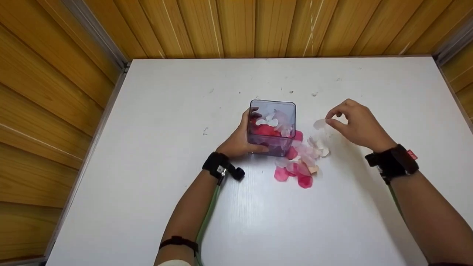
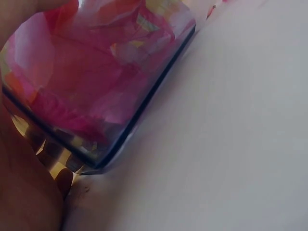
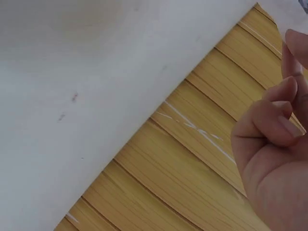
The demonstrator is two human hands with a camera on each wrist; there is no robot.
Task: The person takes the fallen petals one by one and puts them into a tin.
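My left hand (image 1: 240,142) grips a clear, bluish plastic box (image 1: 271,146) from its left side, thumb along the near wall and fingers round the far side. Inside the box lie red, pink and white petals (image 1: 266,130); in the left wrist view the petals (image 2: 91,72) press against the clear wall. To the right, above the table, my right hand (image 1: 356,123) pinches one pale petal (image 1: 320,123) between thumb and forefinger. The right wrist view shows its other fingers curled in, with the whitish petal (image 3: 288,14) at the fingertips.
A loose pile of pink, white and cream petals (image 1: 303,170) lies on the white table (image 1: 177,111), close against the box's right side. Yellow wood-look panels (image 1: 236,29) stand behind the table and along its left side. Each wrist wears a black strap (image 1: 395,164).
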